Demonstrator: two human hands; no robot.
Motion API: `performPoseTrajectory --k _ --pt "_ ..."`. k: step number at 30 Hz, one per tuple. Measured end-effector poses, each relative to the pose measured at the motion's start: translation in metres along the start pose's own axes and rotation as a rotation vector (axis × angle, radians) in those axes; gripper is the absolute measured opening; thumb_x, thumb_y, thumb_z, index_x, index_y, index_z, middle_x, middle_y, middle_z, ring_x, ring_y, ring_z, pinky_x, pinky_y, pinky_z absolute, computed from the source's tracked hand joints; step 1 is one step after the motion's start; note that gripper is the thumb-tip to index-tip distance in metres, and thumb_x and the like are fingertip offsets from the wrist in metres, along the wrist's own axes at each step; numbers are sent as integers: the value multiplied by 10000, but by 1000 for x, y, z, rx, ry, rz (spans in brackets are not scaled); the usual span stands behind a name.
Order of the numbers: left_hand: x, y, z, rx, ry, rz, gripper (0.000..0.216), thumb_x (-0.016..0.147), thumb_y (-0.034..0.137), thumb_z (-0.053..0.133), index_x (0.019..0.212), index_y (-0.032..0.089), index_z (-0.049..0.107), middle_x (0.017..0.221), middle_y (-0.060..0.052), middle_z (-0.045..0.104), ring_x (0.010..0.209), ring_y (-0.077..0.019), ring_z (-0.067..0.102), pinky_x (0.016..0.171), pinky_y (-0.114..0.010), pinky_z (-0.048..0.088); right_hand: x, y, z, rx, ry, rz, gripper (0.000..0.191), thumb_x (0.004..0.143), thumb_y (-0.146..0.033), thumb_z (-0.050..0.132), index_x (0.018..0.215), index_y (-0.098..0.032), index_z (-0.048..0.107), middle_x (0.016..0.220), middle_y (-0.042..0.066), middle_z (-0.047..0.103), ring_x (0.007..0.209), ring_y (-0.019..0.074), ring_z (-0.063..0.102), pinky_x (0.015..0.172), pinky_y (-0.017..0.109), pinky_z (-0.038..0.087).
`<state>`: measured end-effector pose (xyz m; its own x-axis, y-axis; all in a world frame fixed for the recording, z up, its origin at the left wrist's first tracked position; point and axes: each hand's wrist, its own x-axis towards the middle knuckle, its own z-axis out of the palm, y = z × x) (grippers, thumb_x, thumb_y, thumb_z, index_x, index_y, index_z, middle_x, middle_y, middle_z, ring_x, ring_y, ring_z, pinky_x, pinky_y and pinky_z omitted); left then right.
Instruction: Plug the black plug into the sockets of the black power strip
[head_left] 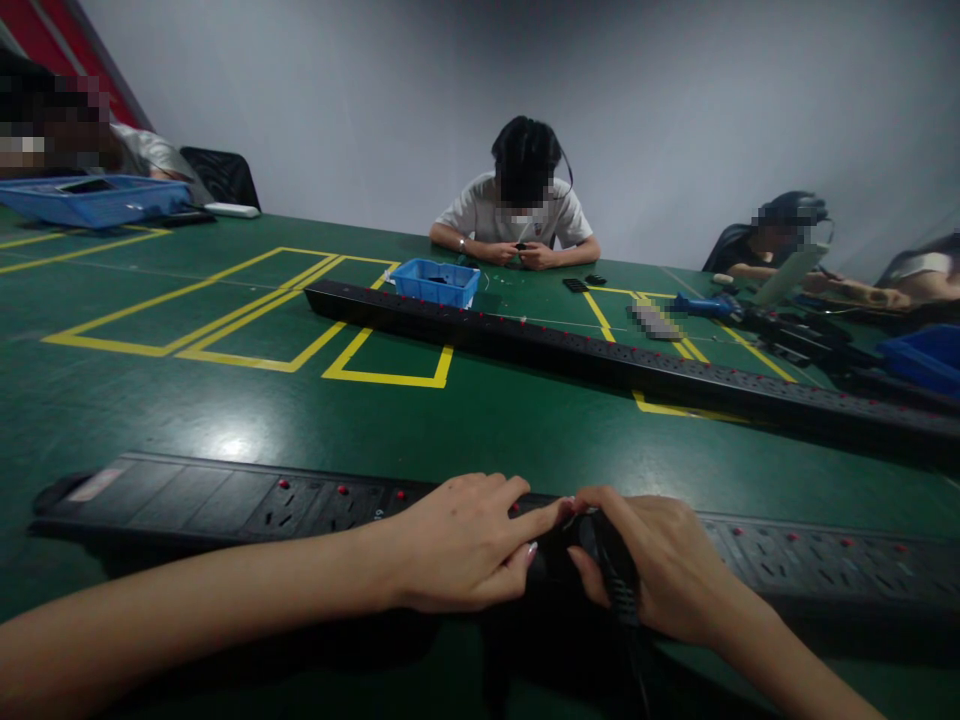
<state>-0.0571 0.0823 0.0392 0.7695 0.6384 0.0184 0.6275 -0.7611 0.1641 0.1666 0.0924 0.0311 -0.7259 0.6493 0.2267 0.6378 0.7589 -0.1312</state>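
Head cam: R hand point(667, 560) pinches blk plastic plug w/ ribbed neck point(621, 595) over long blk socket strip w/ red dots point(217, 500); L hand point(465, 545) on strip, can't tell if gripping. Strip's on green tabletop point(247, 425), near side; 2nd long blk strip point(525, 340) beyond, then blue plastic bin point(436, 290).

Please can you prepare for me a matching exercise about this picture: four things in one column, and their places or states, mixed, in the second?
Things
1. Left hand
2. Right hand
3. Small blue basket in the middle
4. Yellow tape

Places or states
A. Just beyond the far power strip
B. Holding the black plug with its cord
C. Forming outlines on the green table
D. Over the near power strip, index finger stretched toward the plug

Right pairs: 1-D, 2-B, 3-A, 4-C
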Motion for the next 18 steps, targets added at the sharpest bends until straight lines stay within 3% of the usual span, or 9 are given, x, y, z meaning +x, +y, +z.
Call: performPoseTrajectory --k 18 --pt "0 0 0 -4 -10 -7 454 894 318 319 1337 222 322 1037 -93 537 893 -232 548 769 -388 478 0 0 0 -5 9 2 248 821 -299 450 1032 -174 413 726 21 647 617 179 641 524 270 432"
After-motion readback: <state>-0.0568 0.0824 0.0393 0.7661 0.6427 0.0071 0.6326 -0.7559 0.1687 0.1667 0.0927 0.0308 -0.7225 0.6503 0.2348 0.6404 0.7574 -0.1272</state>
